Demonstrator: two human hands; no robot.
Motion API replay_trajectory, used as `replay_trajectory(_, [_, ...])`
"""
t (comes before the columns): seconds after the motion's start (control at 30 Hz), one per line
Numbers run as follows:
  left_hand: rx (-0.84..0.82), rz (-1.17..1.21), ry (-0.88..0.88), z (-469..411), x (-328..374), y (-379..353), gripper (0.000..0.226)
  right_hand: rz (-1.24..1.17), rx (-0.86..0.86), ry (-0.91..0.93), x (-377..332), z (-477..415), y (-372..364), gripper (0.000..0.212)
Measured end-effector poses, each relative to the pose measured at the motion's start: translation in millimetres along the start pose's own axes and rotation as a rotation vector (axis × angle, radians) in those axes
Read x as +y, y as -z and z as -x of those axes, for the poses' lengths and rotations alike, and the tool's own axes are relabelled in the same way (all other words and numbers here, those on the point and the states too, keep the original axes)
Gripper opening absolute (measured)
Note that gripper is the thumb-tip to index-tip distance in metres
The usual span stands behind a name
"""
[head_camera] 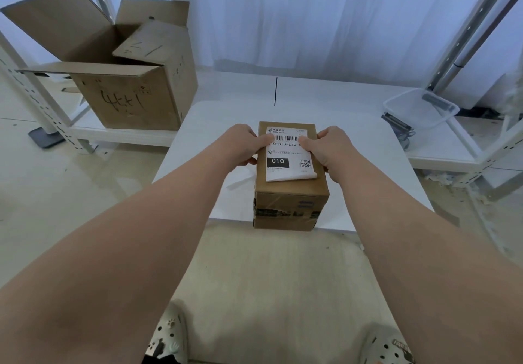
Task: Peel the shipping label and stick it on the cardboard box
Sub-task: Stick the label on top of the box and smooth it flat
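A small brown cardboard box (pixel 291 196) sits at the front edge of the white table (pixel 353 143). On its top lies the white shipping label (pixel 288 157) with a barcode, a black "010" block and a QR code; the label's near edge curls up off the box. My left hand (pixel 243 144) grips the box's left side with its thumb pressing the label's upper left. My right hand (pixel 329 145) holds the right side, thumb pressing the label's upper right by the barcode. A white paper strip (pixel 240 179) lies on the table left of the box.
A large open cardboard box (pixel 127 80) with handwriting stands on a low shelf at the left. A clear plastic tub (pixel 420 107) sits on the right shelf beside metal rack posts (pixel 467 32). A thin black line (pixel 275 92) marks the table's far part. White curtains hang behind.
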State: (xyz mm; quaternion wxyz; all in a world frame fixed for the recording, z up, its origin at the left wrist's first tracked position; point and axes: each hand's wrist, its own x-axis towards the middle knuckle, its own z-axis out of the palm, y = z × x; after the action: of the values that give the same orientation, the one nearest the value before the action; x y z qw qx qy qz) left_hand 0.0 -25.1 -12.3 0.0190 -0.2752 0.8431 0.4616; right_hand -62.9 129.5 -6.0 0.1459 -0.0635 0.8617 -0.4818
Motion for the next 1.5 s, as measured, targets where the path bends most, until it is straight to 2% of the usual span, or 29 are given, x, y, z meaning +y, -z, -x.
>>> replay_trajectory(0.07, [0.007,-0.049,-0.006,1,3,-8,0.038,0.111,0.006,0.014,-1,-2,-2,0.031])
replay_trajectory(0.13, [0.005,-0.060,0.000,1,6,-14,0.040,0.299,0.012,0.023,-4,-2,-5,0.057])
replay_trajectory(0.2, [0.023,-0.078,0.001,0,6,-14,0.040,0.368,0.022,0.026,-7,-2,-8,0.068])
replay_trajectory(0.47, [0.087,-0.126,-0.011,-6,-2,-5,0.053,0.159,0.003,0.009,-2,-12,-5,0.051])
replay_trajectory(0.6, [0.130,-0.218,-0.055,-7,1,-10,0.047,0.279,0.002,0.046,-2,-13,-6,0.038])
replay_trajectory(0.77, [0.106,-0.209,-0.050,-9,5,-19,0.046,0.336,0.004,0.024,-4,-12,-7,0.052])
replay_trajectory(0.97, [0.159,-0.161,-0.043,-14,-1,-8,0.058,0.352,0.000,0.032,-2,-14,-8,0.051])
replay_trajectory(1.17, [0.159,-0.203,-0.034,-7,6,-17,0.047,0.373,0.004,0.035,-3,-16,-8,0.050])
replay_trajectory(1.37, [0.197,-0.114,-0.014,-15,-2,-8,0.056,0.380,0.013,0.046,0,-16,-10,0.054])
replay_trajectory(1.5, [0.149,-0.133,-0.016,-11,6,-17,0.045,0.386,0.020,0.038,0,-17,-9,0.055])
